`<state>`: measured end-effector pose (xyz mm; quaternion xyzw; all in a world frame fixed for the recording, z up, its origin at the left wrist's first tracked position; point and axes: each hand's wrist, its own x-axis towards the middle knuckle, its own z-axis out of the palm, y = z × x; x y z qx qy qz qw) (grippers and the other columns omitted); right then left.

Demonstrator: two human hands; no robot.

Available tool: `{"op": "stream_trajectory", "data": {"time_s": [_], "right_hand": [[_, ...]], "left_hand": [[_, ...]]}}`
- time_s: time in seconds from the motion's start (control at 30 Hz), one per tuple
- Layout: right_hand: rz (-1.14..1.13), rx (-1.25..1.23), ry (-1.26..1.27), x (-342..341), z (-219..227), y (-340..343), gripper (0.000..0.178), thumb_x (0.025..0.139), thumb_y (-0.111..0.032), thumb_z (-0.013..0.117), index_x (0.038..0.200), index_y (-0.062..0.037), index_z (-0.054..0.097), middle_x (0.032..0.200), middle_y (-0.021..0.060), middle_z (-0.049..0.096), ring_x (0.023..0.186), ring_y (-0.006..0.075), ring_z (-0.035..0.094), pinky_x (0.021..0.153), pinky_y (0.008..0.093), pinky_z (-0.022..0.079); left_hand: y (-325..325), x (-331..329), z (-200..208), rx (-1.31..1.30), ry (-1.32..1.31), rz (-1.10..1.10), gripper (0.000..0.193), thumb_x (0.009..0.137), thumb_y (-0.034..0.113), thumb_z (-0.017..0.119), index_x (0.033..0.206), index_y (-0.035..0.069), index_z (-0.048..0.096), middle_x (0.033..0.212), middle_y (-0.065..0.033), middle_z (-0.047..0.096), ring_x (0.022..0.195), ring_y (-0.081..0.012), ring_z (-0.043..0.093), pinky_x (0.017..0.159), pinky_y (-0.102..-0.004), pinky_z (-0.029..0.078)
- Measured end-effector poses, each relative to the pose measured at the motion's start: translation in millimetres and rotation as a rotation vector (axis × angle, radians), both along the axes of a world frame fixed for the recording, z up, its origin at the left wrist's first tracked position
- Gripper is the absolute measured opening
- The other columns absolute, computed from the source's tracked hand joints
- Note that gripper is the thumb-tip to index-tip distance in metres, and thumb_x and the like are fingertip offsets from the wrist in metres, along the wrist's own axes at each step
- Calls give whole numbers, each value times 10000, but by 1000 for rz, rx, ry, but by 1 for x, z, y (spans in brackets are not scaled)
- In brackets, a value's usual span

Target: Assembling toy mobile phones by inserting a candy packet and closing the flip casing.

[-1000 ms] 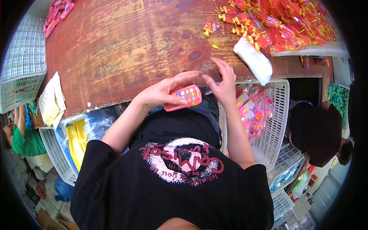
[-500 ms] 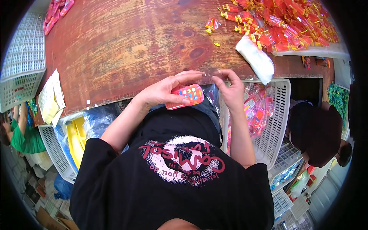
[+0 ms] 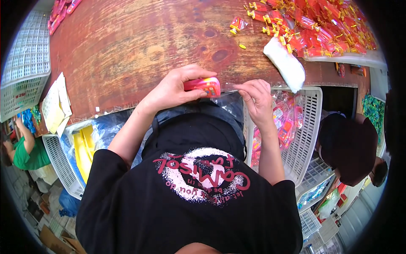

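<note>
My left hand (image 3: 171, 86) grips a pink toy phone (image 3: 212, 87) with coloured buttons just above the table's near edge. Thumb and fingers lie along the phone's two sides, and its far end points to the right. My right hand (image 3: 259, 98) is closed in a pinch on a clear plastic bag (image 3: 229, 87), which spans the short gap to the phone. Whether the phone's end is inside the bag I cannot tell. Below my right hand, a white basket (image 3: 312, 112) holds pink toy phones in clear wrapping (image 3: 288, 113).
Red and yellow wrapped pieces (image 3: 327, 27) are heaped at the far right, beside a folded white cloth (image 3: 284, 63). Paper sheets (image 3: 56, 103) and a white crate (image 3: 25, 55) stand left. A person in green (image 3: 31, 150) is at left, another in dark clothes (image 3: 351, 146) at right.
My left hand has lifted and turned the toy phone, so its button face shows less. My right hand has dropped slightly, and the plastic bag now stretches toward the phone's end.
</note>
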<state>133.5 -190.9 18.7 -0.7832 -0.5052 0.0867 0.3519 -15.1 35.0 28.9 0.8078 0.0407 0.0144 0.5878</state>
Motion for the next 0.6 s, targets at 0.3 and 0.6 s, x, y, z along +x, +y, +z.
{"op": "stream_trajectory", "data": {"time_s": [0.3,0.6], "right_hand": [[118,-8,-50,-5,2,-1,138,805,-151,700,931,-99,717,826,36,603,824,229,571,835,373,404],[289,-63,-234,-5,12,5,207,750,-177,734,951,-131,715,842,26,605,847,218,578,868,408,417]], "left_hand": [[-21,-9,-19,-96,7,36,358,755,97,740,1091,13,651,1018,-122,654,959,-267,635,864,-353,496],[-36,-4,-25,-81,15,-73,381,770,93,725,1133,14,640,1099,-123,603,1042,-266,601,922,-358,471]]}}
